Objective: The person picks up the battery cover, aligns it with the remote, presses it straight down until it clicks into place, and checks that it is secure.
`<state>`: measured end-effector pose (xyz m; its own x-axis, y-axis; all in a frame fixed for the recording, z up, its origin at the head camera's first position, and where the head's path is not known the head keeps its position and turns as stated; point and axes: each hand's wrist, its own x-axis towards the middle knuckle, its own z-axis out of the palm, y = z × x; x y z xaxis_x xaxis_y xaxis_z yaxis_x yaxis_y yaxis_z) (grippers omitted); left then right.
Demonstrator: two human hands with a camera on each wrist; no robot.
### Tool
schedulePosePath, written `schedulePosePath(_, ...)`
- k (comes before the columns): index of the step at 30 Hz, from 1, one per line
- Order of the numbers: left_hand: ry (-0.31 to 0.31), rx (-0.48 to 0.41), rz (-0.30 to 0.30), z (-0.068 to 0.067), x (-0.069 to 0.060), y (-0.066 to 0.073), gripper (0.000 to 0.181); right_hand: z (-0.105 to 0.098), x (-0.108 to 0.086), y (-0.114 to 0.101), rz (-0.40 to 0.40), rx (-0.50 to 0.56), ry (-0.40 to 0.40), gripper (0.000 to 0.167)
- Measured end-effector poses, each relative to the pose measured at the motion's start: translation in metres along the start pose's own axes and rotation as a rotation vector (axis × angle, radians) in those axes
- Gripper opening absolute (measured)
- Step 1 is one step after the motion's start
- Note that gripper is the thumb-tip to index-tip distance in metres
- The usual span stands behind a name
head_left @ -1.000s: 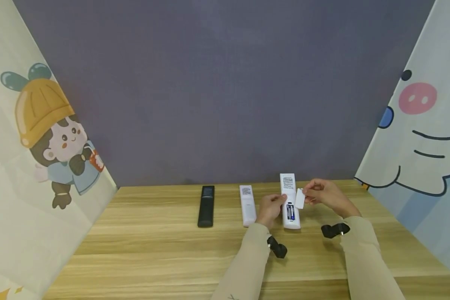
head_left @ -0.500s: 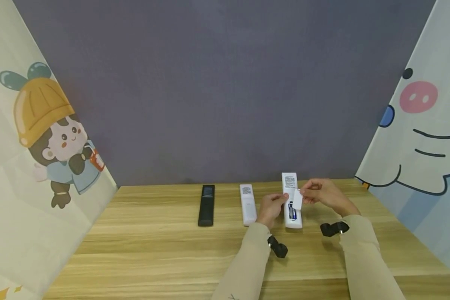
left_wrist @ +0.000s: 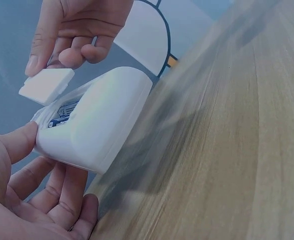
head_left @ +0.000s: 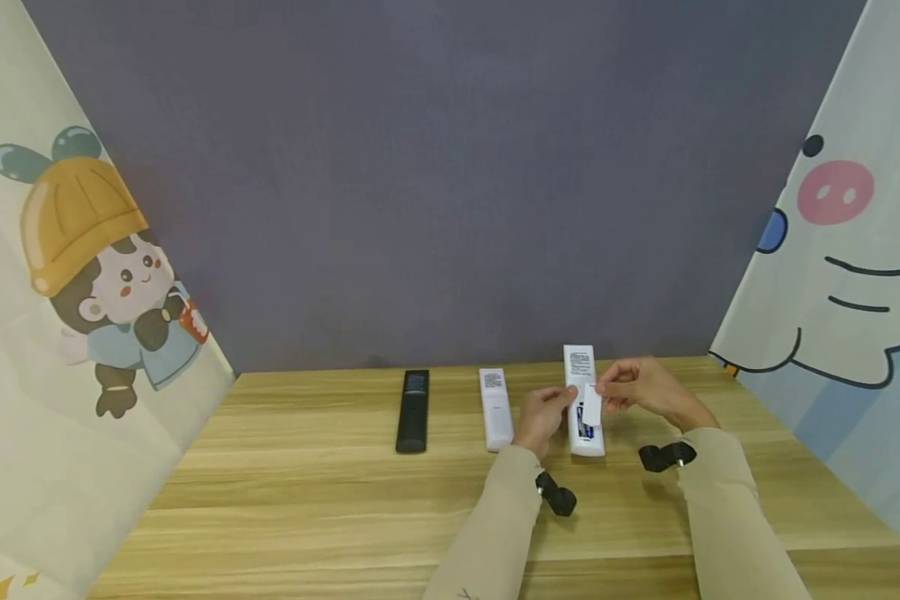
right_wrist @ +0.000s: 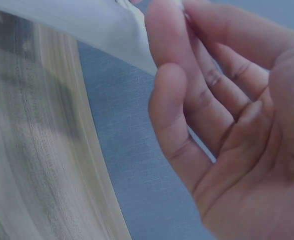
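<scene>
A white remote control [head_left: 580, 362] is turned back side up, its battery compartment uncovered. Batteries [left_wrist: 62, 114] with dark blue wrapping lie inside. My left hand [head_left: 542, 417] grips the remote by its left edge, thumb on top and fingers beneath, as the left wrist view shows. Between thumb and fingertips my right hand [head_left: 648, 390] pinches the white battery cover [head_left: 592, 405], held over the compartment's upper part. In the left wrist view the cover [left_wrist: 46, 85] is tilted and stands just above the opening. The right wrist view shows mostly my right palm and fingers.
Left of my hands, a second white remote [head_left: 497, 412] lies back up on the wooden table [head_left: 292, 500]. Farther left is a black remote [head_left: 412, 412]. A dark grey panel [head_left: 450, 183] stands behind the table, with patterned cloths at both sides.
The battery cover has moved left and slightly down in my right hand, from beside the remote to over its compartment. The remote in my left hand has shifted slightly right.
</scene>
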<state>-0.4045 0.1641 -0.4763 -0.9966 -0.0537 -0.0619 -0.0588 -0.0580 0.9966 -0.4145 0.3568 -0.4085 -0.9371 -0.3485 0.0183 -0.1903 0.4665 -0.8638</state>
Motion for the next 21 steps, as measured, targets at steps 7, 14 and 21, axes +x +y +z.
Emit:
schedulePosePath(7,0.013,-0.008,-0.007,0.0014,-0.0012,0.0007,0.022,0.0002,-0.0002,0.0012,-0.010,-0.007,-0.038,0.031)
schedulePosePath(14,0.007,-0.014,-0.003,0.0010,-0.0010,0.0010,0.022,0.0010,0.0012,0.0009,-0.004,-0.005,-0.080,0.031)
schedulePosePath(21,0.013,-0.015,-0.003,0.0003,-0.0018,0.0006,0.021,0.0038,0.0027,-0.0005,-0.016,-0.012,-0.123,0.028)
